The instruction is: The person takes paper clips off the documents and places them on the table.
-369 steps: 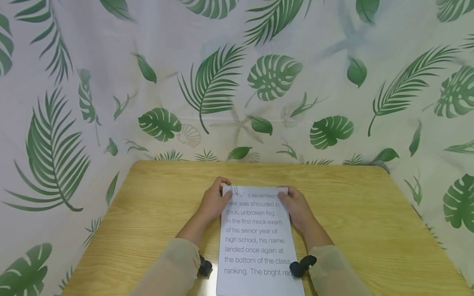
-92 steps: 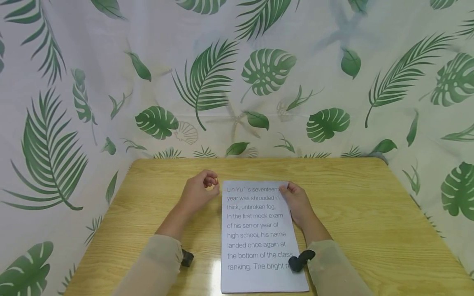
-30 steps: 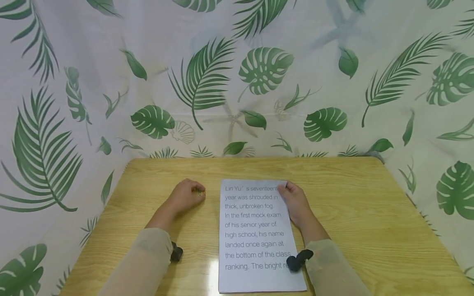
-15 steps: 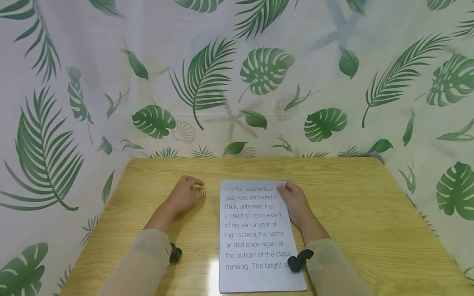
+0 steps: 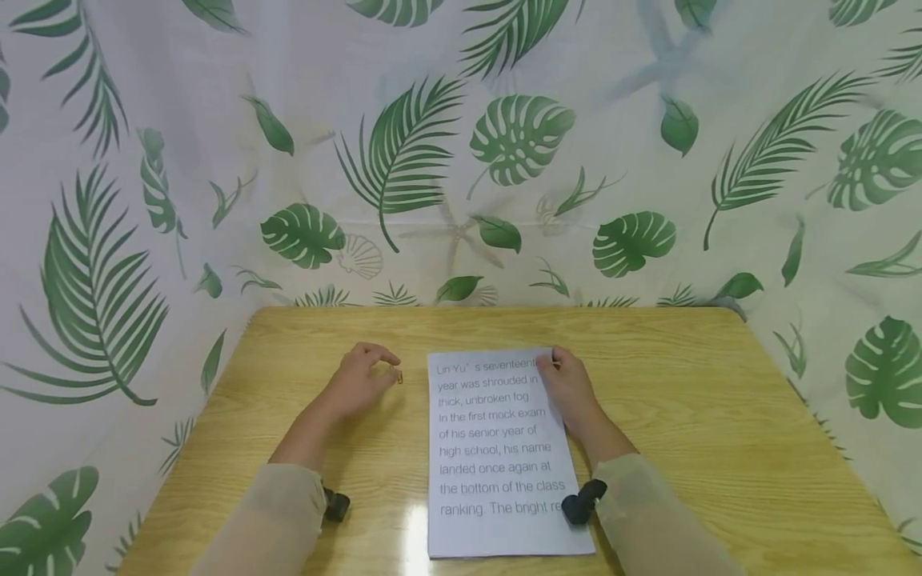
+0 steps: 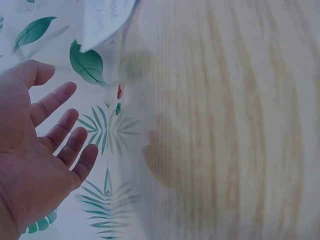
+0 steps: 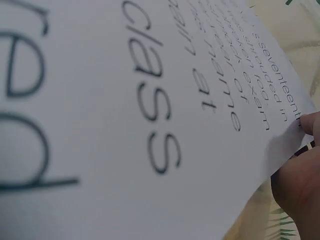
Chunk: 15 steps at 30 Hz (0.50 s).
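Note:
A stack of white printed sheets [image 5: 504, 532] lies in the middle of the table in the head view. My right hand [image 5: 571, 390] pinches its upper right corner, thumb on top; the right wrist view shows the thumb [image 7: 311, 123] on the page. My left hand [image 5: 360, 380] hovers left of the stack with fingers spread and nothing between them. Beside its fingertips lie two small paper clips on the table, a red paper clip [image 6: 119, 91] and a green paper clip [image 6: 118, 108]. In the head view the thumb hides most of them.
The wooden table [image 5: 691, 416] has a rounded far edge against a leaf-patterned cloth [image 5: 432, 200], which also hangs at both sides. Dark camera mounts sit at both wrists.
Earlier, both hands held the stack, clips at its top left corner. My left hand then carried the clips off leftward, lowered them, and has now let go. The right hand keeps its grip.

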### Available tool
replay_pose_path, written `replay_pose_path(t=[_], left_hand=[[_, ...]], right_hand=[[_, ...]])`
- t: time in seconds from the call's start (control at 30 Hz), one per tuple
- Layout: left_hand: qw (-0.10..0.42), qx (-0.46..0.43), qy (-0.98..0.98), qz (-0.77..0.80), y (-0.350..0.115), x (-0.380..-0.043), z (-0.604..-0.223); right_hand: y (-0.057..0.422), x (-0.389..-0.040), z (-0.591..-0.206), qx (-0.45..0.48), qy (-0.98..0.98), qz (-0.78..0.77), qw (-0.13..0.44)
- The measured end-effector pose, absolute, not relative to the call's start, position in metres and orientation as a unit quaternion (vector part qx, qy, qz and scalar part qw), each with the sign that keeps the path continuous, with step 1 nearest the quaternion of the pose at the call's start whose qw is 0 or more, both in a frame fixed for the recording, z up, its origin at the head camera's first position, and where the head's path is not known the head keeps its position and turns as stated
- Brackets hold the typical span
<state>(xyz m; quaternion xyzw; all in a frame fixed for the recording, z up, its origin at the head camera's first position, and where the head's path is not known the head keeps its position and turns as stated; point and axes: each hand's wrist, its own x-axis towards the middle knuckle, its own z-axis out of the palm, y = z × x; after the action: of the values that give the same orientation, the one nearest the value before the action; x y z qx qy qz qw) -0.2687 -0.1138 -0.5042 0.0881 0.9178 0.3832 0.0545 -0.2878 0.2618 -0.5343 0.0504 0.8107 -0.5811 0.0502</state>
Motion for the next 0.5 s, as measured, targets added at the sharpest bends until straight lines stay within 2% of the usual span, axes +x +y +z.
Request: replay_pose_path(t=[0.5], left_hand=[[0.038, 0.095, 0.909, 0.404, -0.105, -0.256, -0.495]], right_hand=[[0.249, -0.303, -0.533, 0.084, 0.895, -0.438, -0.024]])
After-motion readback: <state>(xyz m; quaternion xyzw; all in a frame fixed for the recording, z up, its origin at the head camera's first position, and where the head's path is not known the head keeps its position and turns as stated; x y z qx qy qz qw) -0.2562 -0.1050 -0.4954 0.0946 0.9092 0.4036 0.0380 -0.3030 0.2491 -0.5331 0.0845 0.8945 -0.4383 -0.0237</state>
